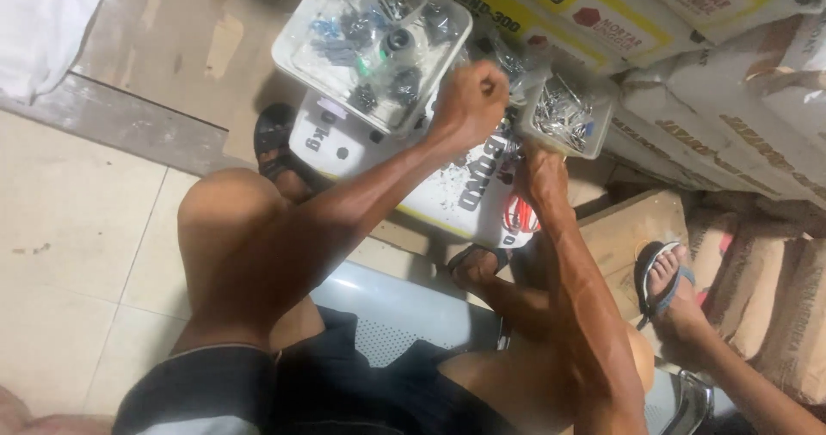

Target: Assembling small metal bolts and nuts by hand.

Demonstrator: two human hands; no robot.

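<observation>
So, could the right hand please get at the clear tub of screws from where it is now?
Probably yes: the right hand lies just below the tub of screws, whose top is open, and nothing sits between them. The left hand is beside it, not across it.

Left hand (pixel 470 99) curled in a fist near a clear tray (pixel 297 52) of small parts; right hand (pixel 542 177) beside a tub of screws (pixel 568 117).

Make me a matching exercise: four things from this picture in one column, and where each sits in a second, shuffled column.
Things:
1. left hand
2. right hand
3. nail tub
4. big tray

Places:
A. low on the white sack, by orange print
B. top centre, full of small bagged hardware
C. raised in a fist between the two containers
D. right of the fist, beside the stacked sacks

Pairs: 1-C, 2-A, 3-D, 4-B
</observation>
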